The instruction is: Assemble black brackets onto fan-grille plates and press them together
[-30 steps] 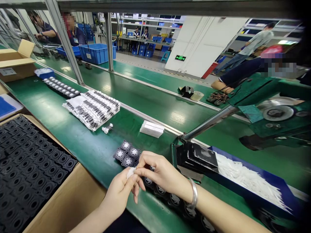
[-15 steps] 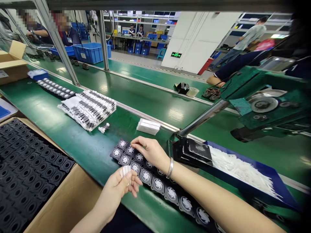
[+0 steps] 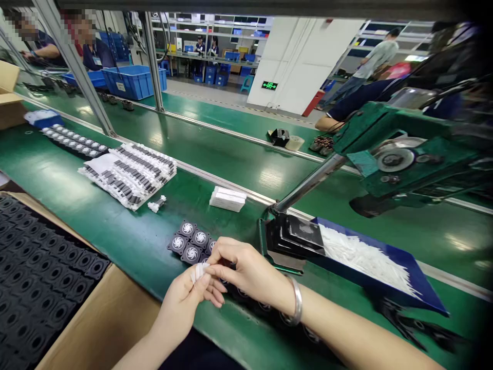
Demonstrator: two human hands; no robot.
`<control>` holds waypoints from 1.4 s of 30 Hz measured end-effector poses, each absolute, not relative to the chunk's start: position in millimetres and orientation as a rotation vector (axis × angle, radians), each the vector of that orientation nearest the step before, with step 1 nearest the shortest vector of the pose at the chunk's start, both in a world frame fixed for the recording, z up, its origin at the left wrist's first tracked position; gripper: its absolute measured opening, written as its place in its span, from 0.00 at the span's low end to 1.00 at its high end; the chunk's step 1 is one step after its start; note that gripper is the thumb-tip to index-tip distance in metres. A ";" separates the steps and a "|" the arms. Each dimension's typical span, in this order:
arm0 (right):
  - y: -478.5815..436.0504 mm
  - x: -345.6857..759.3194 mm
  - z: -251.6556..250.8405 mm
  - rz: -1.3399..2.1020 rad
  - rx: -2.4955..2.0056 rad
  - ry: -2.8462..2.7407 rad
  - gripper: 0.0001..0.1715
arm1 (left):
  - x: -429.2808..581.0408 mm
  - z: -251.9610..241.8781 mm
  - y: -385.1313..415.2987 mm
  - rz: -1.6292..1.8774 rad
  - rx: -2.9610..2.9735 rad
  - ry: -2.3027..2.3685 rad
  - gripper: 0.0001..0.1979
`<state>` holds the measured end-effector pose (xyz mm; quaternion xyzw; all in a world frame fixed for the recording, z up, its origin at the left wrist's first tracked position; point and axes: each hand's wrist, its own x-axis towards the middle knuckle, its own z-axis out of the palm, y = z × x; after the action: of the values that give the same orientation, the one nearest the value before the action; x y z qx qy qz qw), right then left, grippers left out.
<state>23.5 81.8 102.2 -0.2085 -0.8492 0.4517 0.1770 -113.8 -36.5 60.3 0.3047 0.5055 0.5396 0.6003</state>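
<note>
L fingers (image 3: 212,295) w/ white strips (image 3: 197,272), R fingers (image 3: 228,249) narrow, prob. on one; illegible label (image 3: 120,87) on blue bin (image 3: 140,85).

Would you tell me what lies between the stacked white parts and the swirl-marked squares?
One loose part lies on the green bench between stacked parts and squares, as the head view shows.

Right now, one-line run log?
left hand: holding white strips; right hand: at strips; black squares: partly behind right hand; blue tray: holds white pieces
</note>
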 end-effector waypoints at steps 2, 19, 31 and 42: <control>75.0 26.0 96.6 1.284 -0.641 -2.348 0.12 | -110.4 62.1 -35.9 1.248 0.768 1.172 0.22; 106.2 31.1 74.4 0.812 -0.747 -2.362 0.05 | -105.1 50.3 -43.9 1.230 0.493 1.063 0.16; 97.3 43.3 102.8 0.658 -0.702 -2.348 0.13 | -100.0 55.1 -41.8 1.157 0.552 1.092 0.18; 65.6 67.9 97.3 1.334 -0.744 -2.217 0.18 | -78.3 56.8 -37.0 1.141 0.809 1.064 0.21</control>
<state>67.9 65.6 97.3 -0.2693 -0.8027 0.4832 0.2228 -78.3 -37.0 56.8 0.3542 0.4662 0.4998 0.6383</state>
